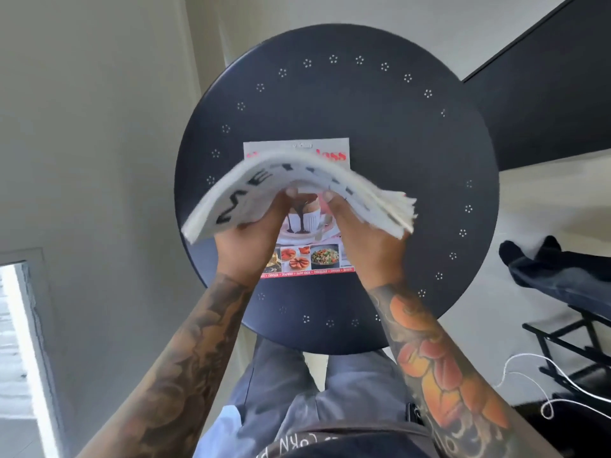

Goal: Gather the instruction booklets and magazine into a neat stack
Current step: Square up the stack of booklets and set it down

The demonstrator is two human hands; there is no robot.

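A food magazine (307,256) with a red title and dish photos lies flat in the middle of the round black table (413,160). Above it I hold a bundle of white instruction booklets (297,180) with black lettering, arched upward and blurred. My left hand (251,233) grips the bundle's left half from below. My right hand (363,233) grips its right half, where several loose page edges fan out. The bundle hides the middle of the magazine's cover.
The table has a ring of small hole clusters near its rim. A black folding rack (568,352) with dark clothing (555,269) stands at the right, and a white cord (535,385) lies on the floor. A dark panel (545,94) is behind the table.
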